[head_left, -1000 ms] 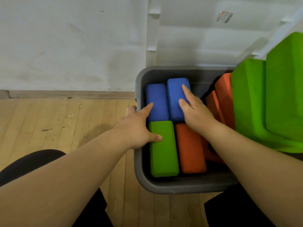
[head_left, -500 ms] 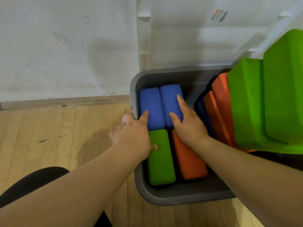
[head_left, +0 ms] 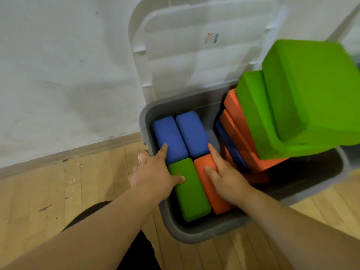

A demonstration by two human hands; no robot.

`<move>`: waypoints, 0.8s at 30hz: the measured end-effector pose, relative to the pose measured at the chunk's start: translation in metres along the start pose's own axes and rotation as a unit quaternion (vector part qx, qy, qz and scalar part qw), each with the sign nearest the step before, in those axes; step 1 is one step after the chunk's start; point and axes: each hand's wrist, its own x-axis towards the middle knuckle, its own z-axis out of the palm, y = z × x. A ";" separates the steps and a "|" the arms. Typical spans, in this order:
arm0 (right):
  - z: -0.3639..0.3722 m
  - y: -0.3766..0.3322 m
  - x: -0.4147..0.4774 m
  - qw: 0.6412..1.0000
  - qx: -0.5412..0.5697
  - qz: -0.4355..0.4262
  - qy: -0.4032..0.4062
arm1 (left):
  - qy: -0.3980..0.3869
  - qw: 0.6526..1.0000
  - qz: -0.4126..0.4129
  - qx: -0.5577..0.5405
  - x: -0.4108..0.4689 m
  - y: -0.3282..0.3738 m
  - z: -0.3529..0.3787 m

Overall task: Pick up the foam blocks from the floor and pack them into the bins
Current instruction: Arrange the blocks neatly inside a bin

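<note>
Packing looks well along. In the left half of the grey bin (head_left: 144, 121), four blocks lie flat and snug: two blue blocks (head_left: 170, 139) at the bin's far end, a green block (head_left: 191, 193) and an orange block (head_left: 217, 201) at its near end.

The bin's right half is untidy. Tilted orange blocks (head_left: 240, 129) and a blue one lean there, with two big green blocks (head_left: 311, 94) stacked well above the rim; they probably need settling.

No loose blocks show on the wood floor (head_left: 58, 191) left of the bin.

Left hand (head_left: 153, 174): fingers spread, index on a blue block, thumb on the green one, holding nothing. Right hand (head_left: 226, 178): flat and unclenched, pressing the orange block.

Blocks: matte, fine-grained foam, rounded edges. Bin: smooth plastic. A ribbed white lid (head_left: 194, 61) stands behind the bin.
</note>
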 end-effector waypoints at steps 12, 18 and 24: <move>-0.013 -0.012 0.022 0.990 -0.116 0.001 -0.086 | 0.016 0.999 0.023 -0.028 0.004 -0.003 0.005; -0.022 -0.038 0.008 0.961 -0.263 -0.024 -0.075 | 0.031 0.997 0.052 -0.052 -0.010 -0.013 0.007; -0.073 -0.086 -0.039 0.892 -0.363 -0.254 0.089 | 0.056 0.991 0.076 -0.096 -0.036 0.012 -0.036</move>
